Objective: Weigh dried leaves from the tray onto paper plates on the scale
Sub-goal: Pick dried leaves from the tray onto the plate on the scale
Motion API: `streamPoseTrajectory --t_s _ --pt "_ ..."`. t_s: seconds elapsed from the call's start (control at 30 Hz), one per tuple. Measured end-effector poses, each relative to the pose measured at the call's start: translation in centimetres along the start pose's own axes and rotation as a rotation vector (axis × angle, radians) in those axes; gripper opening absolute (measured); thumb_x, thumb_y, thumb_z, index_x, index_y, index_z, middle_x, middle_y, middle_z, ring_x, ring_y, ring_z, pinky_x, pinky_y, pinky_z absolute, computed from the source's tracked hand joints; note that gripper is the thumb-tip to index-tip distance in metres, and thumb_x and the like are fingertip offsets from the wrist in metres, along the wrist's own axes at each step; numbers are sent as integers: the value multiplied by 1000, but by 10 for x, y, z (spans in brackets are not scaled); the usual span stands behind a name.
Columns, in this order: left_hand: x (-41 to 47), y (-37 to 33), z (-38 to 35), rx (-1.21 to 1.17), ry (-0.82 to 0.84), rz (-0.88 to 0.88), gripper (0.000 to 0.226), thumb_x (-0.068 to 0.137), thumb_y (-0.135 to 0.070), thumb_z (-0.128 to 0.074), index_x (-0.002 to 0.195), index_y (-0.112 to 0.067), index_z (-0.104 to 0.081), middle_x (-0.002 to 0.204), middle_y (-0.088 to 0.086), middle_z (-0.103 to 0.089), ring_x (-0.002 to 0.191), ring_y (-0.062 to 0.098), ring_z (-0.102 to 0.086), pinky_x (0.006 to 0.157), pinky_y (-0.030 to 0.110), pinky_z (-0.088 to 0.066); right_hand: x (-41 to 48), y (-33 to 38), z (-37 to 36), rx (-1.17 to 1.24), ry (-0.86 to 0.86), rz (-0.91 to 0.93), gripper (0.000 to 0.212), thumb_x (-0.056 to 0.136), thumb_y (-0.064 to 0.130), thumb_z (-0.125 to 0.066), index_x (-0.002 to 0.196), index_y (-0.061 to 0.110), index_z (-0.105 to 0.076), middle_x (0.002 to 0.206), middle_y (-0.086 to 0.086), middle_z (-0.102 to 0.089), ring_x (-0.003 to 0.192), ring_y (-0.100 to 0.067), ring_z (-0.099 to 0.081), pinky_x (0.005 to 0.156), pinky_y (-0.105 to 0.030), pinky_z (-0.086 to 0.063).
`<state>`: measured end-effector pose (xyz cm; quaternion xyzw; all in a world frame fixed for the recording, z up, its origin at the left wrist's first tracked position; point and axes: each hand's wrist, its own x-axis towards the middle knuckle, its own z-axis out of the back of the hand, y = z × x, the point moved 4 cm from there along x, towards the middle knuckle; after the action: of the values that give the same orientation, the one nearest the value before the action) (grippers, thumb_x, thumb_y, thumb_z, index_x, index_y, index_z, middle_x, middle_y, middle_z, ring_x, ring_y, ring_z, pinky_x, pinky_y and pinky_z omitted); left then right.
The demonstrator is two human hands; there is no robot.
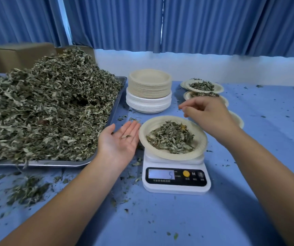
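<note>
Daylight slips through a slit in the blue curtains (213, 23), washing the scene in a cool, even tint; soft shadows pool on the counter (266, 125); wide-angle distortion bows the edges.

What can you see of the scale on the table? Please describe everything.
The scale is small, white, plastic-looking and stands flat on the blue cloth. Its black front panel has a lit display showing 5, a yellow button and an M key. Its platform carries a paper plate holding dried leaves.
</note>
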<state>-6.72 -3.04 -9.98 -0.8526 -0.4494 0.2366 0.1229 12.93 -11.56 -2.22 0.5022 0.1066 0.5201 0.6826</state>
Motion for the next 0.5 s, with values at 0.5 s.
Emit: streamPoseTrajectory --t_s 0.5 --pt "-1 -1 1 12 13 -25 42 99 -31 -40 110 7 -57 113 22 -64 108 32 -62 90 39 -52 -1 -8 -6 -60 97 -14 12 87 16 -66 87 26 -74 67 2 -63 54 2 -50 55 -9 -42"
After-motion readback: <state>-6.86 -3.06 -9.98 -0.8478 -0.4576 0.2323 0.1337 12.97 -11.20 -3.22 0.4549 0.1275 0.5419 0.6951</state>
